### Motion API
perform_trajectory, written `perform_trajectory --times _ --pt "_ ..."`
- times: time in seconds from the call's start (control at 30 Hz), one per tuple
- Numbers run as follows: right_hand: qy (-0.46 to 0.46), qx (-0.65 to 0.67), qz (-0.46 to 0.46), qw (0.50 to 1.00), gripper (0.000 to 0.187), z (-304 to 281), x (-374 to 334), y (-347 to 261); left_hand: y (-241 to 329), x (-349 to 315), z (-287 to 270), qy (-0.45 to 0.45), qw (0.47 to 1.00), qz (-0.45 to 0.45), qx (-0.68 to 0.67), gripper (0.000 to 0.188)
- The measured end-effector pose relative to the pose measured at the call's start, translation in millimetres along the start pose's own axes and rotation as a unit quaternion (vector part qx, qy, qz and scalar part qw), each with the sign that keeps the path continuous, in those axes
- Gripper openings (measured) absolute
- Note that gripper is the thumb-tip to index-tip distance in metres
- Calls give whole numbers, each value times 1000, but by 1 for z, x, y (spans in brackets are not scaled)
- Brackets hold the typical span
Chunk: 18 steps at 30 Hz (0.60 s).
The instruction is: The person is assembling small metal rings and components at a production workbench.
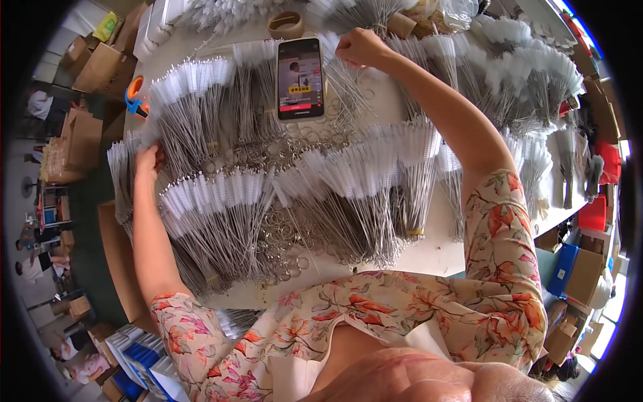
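Observation:
Rows of wire-handled straw brushes (pixel 362 167) with white bristle heads lie across the table, their thin handles toward me. At the left end of the rows is my left hand (pixel 151 159), fingers curled in against a bundle of brushes (pixel 120 167); what they grip is hidden. My right arm reaches to the far side, where my right hand (pixel 362 48) is closed beside a phone (pixel 300 80), above a few loose brushes (pixel 348 90). I cannot make out what its fingers hold. Small metal rings (pixel 278 234) lie heaped between the brush rows.
The phone's screen is lit. Behind it stands a roll of tape (pixel 285 25); an orange and blue tape dispenser (pixel 136 97) sits at the left edge. More brush bundles (pixel 529 74) crowd the right side. Cardboard boxes (pixel 84 137) stand left of the table, with people farther off.

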State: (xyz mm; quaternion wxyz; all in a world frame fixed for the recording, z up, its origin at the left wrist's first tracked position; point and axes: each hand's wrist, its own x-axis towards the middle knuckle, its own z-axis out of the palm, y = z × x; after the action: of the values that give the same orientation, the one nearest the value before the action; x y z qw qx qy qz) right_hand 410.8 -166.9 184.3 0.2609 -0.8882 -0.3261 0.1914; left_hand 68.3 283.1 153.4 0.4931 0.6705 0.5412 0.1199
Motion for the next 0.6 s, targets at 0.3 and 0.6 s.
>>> perform_trajectory --times 0.3,0.6 --pt "79 -88 -53 992 26 16 19 12 142 -101 15 218 837 445 -230 20" --pt "221 102 -99 965 18 -52 -34 24 120 -138 175 -90 852 397 330 27"
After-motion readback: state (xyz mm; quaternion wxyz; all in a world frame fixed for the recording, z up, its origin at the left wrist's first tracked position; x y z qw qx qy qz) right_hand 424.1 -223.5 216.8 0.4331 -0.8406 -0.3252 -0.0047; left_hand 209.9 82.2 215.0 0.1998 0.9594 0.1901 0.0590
